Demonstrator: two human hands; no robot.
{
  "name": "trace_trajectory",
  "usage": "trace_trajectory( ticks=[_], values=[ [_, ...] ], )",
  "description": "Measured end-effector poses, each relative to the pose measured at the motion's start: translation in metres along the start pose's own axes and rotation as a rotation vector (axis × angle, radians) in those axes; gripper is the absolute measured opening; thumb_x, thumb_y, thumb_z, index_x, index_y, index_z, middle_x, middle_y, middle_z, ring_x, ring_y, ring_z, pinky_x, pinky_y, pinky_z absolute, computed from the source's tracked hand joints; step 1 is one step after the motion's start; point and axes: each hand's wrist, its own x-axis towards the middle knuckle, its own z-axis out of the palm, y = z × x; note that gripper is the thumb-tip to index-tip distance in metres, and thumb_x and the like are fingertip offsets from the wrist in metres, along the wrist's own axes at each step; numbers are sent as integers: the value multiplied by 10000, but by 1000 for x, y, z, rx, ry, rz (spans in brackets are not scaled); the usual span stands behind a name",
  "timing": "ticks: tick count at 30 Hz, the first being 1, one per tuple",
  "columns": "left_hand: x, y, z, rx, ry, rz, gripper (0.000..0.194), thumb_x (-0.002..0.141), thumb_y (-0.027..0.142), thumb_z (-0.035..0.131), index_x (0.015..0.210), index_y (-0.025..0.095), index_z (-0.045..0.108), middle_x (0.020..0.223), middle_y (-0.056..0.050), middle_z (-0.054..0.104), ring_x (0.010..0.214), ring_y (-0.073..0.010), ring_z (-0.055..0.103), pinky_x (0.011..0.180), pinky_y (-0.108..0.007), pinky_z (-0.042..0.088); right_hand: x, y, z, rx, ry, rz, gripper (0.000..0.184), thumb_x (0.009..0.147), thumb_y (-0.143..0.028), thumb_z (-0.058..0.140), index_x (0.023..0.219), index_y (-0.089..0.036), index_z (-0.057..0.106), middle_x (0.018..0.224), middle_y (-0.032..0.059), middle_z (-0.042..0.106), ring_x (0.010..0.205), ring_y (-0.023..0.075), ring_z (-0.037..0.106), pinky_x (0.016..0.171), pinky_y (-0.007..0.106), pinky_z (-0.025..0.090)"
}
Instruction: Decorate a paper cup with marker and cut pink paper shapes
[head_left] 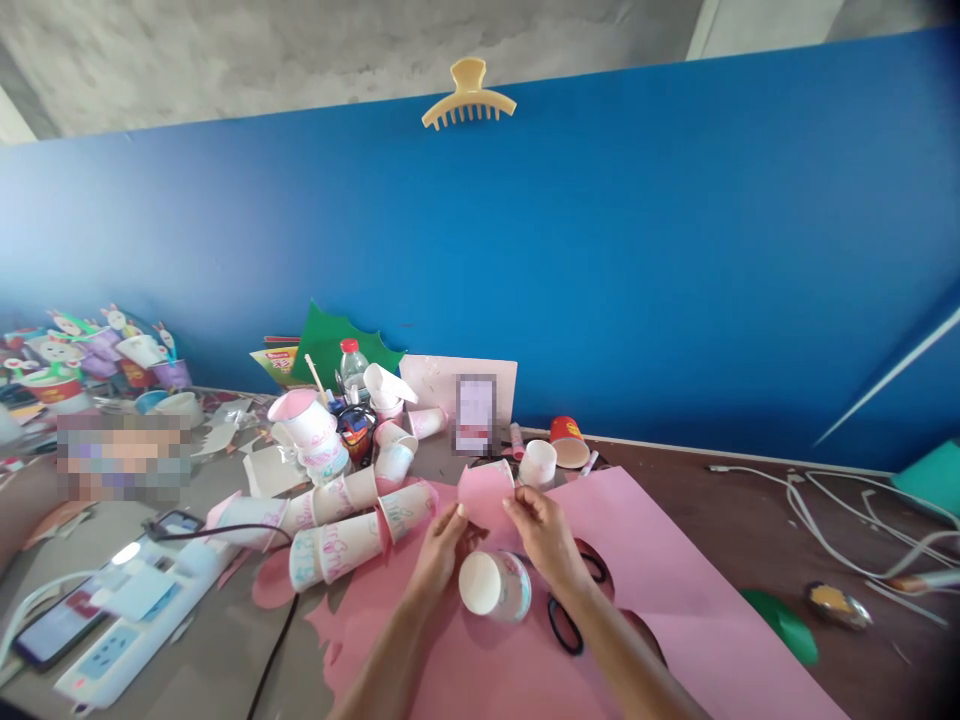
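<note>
A small piece of pink paper (486, 488) is held up between my two hands. My left hand (441, 550) pinches its lower left edge, while the fingers of my right hand (541, 525) grip its right edge. Just below the hands, a paper cup (480, 584) with coloured markings lies on its side, its white end facing left. It rests on a large pink sheet (675, 560). Black-handled scissors (564, 624) lie partly under my right forearm, so their blades are hidden.
Several decorated paper cups (345, 545) lie stacked at left, near a power strip (142, 620) and a phone (64, 620). A white cup (538, 463) and a red cup (568, 442) sit behind. White cables (825, 500) lie right. A blue partition (637, 250) closes the back.
</note>
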Motion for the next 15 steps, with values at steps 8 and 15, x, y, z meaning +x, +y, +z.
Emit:
trace_trajectory(
  ticks=[8, 15],
  values=[
    [0, 1, 2, 48, 15, 23, 295, 645, 373, 803, 755, 147, 647, 668, -4, 653, 616, -113, 585, 600, -210, 425, 2, 6, -2, 11, -56, 38, 388, 740, -477, 549, 517, -240, 339, 481, -72, 299, 470, 112, 308, 455, 246, 273],
    [7, 3, -7, 1, 147, 85, 280, 614, 316, 821, 689, 148, 611, 627, 40, 601, 548, -61, 506, 551, -180, 381, 11, 3, -27, -5, -51, 26, 301, 806, -464, 488, 740, -197, 610, 626, 9, 594, 606, 178, 537, 566, 274, 416]
  ],
)
